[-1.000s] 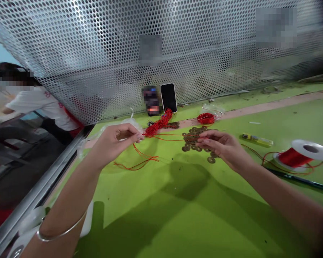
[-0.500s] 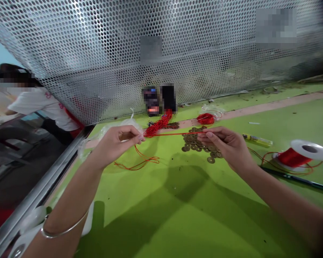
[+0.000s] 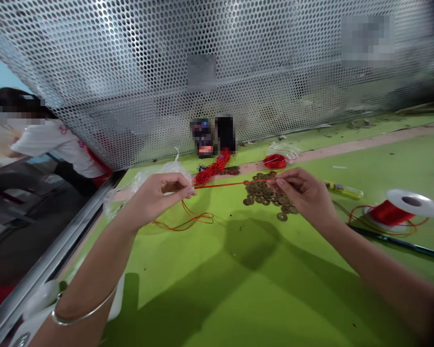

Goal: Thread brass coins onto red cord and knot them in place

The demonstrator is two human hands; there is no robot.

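Note:
My left hand (image 3: 159,193) and my right hand (image 3: 304,193) each pinch one end of a thin red cord (image 3: 235,183), held taut between them above the green table (image 3: 238,279). More of the cord trails in loose loops (image 3: 188,220) on the table below my left hand. A pile of brass coins with holes (image 3: 267,193) lies just under and beside my right hand. A bundle of red cords (image 3: 212,168) lies behind the taut cord.
A spool of red cord (image 3: 398,211) stands at the right with a dark rod (image 3: 401,242) in front of it. A yellow lighter (image 3: 343,191), a small red coil (image 3: 275,161) and a clear bag (image 3: 155,171) lie around. A perforated metal screen (image 3: 217,62) bounds the back. Another person (image 3: 54,140) is at far left.
My right hand lifted off the coin pile and pulled the red cord straight and taut. My left hand kept its pinch and barely moved.

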